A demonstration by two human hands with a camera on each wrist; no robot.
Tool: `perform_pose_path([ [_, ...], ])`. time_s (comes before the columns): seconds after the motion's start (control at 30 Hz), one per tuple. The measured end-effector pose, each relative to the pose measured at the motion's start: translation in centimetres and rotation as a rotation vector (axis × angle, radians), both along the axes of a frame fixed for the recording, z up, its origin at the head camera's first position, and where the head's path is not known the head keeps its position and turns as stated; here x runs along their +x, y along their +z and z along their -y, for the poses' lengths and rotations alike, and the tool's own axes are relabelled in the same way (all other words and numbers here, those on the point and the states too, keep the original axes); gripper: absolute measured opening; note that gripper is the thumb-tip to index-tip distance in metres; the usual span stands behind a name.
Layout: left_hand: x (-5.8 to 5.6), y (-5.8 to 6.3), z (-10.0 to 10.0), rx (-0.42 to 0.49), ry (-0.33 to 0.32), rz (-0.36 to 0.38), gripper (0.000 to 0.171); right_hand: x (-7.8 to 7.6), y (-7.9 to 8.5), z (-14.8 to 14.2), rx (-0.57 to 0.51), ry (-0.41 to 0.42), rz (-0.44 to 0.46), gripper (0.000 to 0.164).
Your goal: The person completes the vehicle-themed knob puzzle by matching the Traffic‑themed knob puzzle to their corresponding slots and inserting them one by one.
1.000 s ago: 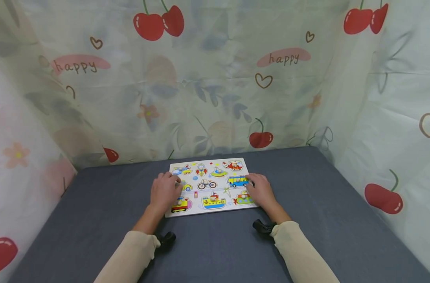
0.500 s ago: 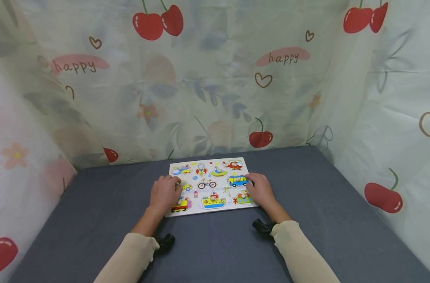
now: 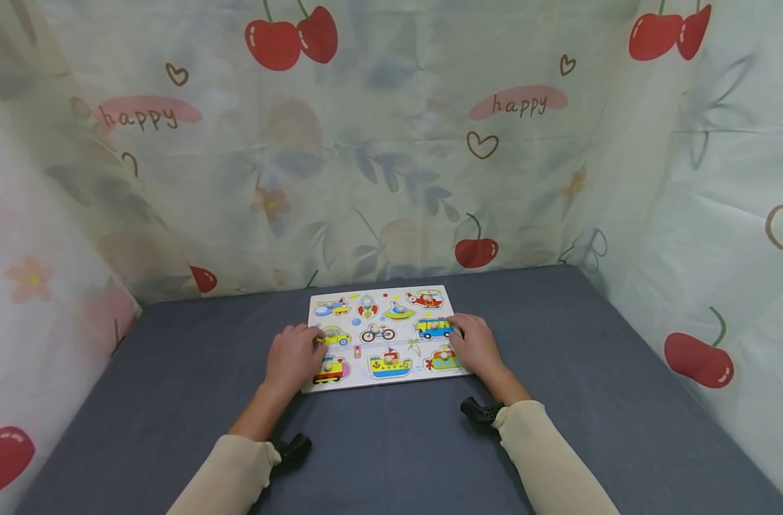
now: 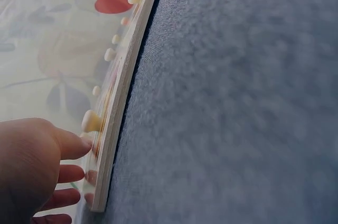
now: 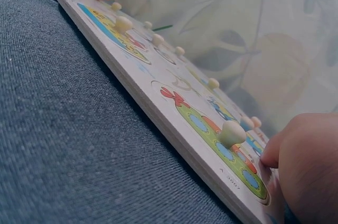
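Observation:
A white wooden knob puzzle board lies on the dark cloth, filled with colourful vehicle pieces. My left hand is at its left edge, fingers apart. In the left wrist view the left thumb is close beside a round knob, at the board's surface. At the opposite edge my right hand rests with its fingertips by the bus piece. The right wrist view shows the right thumb at the board near the green submarine piece; the other right fingers are hidden there.
The dark grey cloth covers the table around the board. Cherry-printed curtains close in the back and both sides. A black wrist device sits below the right sleeve, another black wrist device below the left.
My left hand has drawn slightly back toward me and outward, showing more of the yellow car piece. The right hand and the board have stayed nearly still.

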State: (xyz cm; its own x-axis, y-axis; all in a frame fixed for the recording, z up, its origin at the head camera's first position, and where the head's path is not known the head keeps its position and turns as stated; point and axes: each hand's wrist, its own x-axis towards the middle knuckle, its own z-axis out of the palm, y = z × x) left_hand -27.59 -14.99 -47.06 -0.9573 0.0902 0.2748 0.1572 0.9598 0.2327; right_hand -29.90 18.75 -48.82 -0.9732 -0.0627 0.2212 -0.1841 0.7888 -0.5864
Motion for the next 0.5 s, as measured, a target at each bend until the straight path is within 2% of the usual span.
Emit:
perform_pose_path([
  [0.27, 0.5, 0.1, 1.3, 0.128, -0.009, 0.038, 0.024, -0.2, -0.1, -0.7, -0.023, 0.001, 0.017, 0.038],
  [0.5, 1.2, 1.1, 3.5, 0.391, -0.005, 0.154, 0.032, 0.4, -0.1, -1.9, -0.072, 0.01, 0.061, 0.037],
])
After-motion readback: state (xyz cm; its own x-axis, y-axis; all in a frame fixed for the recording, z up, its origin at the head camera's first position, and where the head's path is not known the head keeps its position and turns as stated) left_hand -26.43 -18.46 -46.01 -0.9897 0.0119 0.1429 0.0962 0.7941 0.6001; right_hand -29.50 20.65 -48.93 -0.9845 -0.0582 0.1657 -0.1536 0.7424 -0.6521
